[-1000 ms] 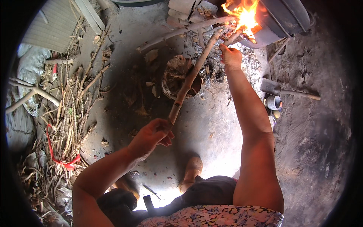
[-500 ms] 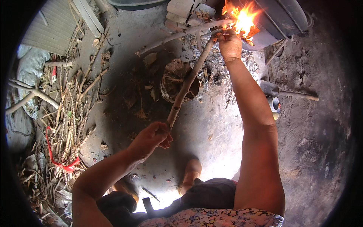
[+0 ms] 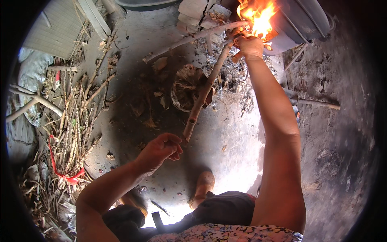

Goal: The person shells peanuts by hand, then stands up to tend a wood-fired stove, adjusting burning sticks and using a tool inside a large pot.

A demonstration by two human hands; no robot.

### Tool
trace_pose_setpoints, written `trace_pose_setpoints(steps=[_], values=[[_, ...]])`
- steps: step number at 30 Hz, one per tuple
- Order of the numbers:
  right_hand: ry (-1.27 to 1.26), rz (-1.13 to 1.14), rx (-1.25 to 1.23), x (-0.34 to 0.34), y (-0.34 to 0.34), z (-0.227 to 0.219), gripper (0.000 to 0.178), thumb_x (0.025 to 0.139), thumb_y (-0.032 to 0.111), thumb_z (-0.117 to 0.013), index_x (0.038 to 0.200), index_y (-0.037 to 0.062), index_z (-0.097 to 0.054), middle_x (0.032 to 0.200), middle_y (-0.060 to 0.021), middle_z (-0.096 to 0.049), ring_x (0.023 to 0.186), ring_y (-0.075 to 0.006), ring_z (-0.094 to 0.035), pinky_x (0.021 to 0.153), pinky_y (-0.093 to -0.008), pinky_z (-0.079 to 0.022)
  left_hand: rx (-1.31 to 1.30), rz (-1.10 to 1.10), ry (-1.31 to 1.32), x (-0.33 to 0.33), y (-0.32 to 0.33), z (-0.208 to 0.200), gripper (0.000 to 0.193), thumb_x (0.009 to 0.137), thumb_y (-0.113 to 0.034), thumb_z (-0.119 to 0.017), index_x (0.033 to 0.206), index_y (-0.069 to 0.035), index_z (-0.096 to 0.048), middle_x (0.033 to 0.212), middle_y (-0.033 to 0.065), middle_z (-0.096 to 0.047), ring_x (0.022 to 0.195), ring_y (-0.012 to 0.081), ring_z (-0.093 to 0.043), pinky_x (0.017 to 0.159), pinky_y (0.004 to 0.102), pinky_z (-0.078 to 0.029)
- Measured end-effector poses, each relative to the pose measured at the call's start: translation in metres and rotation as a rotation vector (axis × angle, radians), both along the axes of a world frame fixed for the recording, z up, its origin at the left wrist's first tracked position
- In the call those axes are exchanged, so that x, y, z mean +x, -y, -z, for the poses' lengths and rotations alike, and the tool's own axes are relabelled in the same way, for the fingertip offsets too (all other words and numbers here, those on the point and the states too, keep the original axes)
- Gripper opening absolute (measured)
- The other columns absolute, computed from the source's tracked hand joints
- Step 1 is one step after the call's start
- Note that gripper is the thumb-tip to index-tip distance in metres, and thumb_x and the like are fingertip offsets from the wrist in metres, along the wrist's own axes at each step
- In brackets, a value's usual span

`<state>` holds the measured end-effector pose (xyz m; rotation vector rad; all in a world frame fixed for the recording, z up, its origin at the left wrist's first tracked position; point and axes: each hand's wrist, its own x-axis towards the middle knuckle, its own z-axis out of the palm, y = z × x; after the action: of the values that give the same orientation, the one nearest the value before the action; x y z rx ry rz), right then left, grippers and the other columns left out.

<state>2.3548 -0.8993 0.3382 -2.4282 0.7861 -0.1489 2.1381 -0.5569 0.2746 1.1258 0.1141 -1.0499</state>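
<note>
My right hand (image 3: 250,47) is close beside the flames (image 3: 261,18), at the upper end of a thick branch (image 3: 204,90). Its thumb shows at the side; its other fingers bend inward among the wood, and what they grip is hidden. The branch slants down toward me over a round, brownish crumpled bundle (image 3: 186,86). Just left of its lower end is my left hand (image 3: 161,150), with loosely curled fingers and nothing visible in them. A second branch (image 3: 193,37) runs from the fire to the left.
A dark rounded vessel (image 3: 304,20) stands against the fire. Bricks (image 3: 191,12) lie left of it. Charred bits and ash (image 3: 231,76) litter the ground. A long-handled tool (image 3: 318,103) lies at right. Twigs (image 3: 74,133) with a red tie (image 3: 68,177) are heaped at left.
My right hand has turned and shifted slightly right and down, its thumb now apart. The branch's lower end has come away from my left hand, which has barely moved.
</note>
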Motion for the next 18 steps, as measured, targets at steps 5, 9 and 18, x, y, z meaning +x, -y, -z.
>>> trace_pose_setpoints(steps=[5,9,18], values=[[-0.063,0.161,-0.401,0.029,0.085,0.028,0.046,0.081,0.041,-0.063,0.105,0.0020,-0.066,0.106,-0.0217,-0.065,0.104,-0.0330,-0.062,0.090,-0.0391,-0.047,-0.009,0.015,0.007,0.001,0.001,0.004,0.025,0.088,-0.007,-0.053,0.112,-0.003,-0.052,0.091,0.0094,-0.061,0.080,0.0159,-0.059,0.078,0.0311,-0.049],[0.147,0.167,-0.293,-0.002,0.063,0.010,0.052,0.084,0.050,-0.060,0.100,0.0011,-0.066,0.097,-0.0228,-0.066,0.096,-0.0370,-0.063,0.082,-0.0438,-0.049,0.037,-0.001,-0.010,-0.002,-0.006,0.006,0.024,0.088,-0.008,-0.053,0.112,-0.004,-0.053,0.091,0.0079,-0.062,0.080,0.0155,-0.059,0.078,0.0311,-0.049],[0.195,0.004,-0.045,-0.162,0.049,0.132,0.029,0.091,0.030,-0.056,0.085,0.0022,-0.061,0.068,-0.0178,-0.061,0.064,-0.0347,-0.060,0.063,-0.0422,-0.047,0.102,0.001,-0.045,0.000,-0.010,0.015,0.022,0.090,-0.009,-0.052,0.111,-0.004,-0.054,0.091,0.0075,-0.062,0.080,0.0151,-0.059,0.076,0.0308,-0.049]])
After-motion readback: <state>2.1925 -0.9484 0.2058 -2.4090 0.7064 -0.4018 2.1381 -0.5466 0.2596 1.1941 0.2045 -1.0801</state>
